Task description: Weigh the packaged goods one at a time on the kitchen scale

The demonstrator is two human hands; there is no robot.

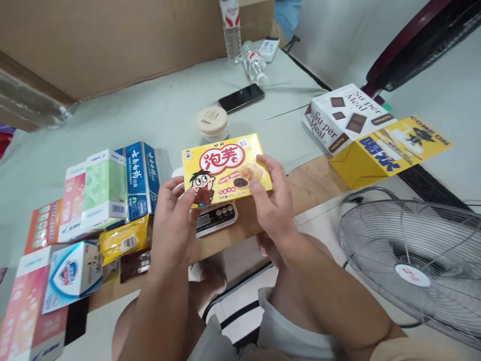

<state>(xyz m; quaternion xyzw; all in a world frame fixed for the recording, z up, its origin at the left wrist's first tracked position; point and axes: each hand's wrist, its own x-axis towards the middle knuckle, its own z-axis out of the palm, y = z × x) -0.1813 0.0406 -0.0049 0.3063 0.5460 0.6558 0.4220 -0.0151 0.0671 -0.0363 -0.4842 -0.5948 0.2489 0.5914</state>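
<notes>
Both of my hands grip a yellow snack box point(221, 168) with red Chinese lettering and a cartoon child on its front. My left hand point(175, 210) is closed on its left end, thumb over the lower corner. On the right end, my right hand point(272, 193) has its thumb on the front face and its fingers behind. The box is held tilted above a digital kitchen scale point(218, 219), hiding most of it; the scale's display and buttons show below. Just behind the box stands a round cream Dove jar point(212, 123).
Several packages lie left, including a blue toothpaste box point(137, 175), a yellow packet point(126, 238) and a soap box point(73, 273). A phone point(241, 98) and water bottles point(232, 35) are behind. At right are a Su-per Meal box point(347, 113), a yellow carton point(361, 163) and a fan point(409, 271).
</notes>
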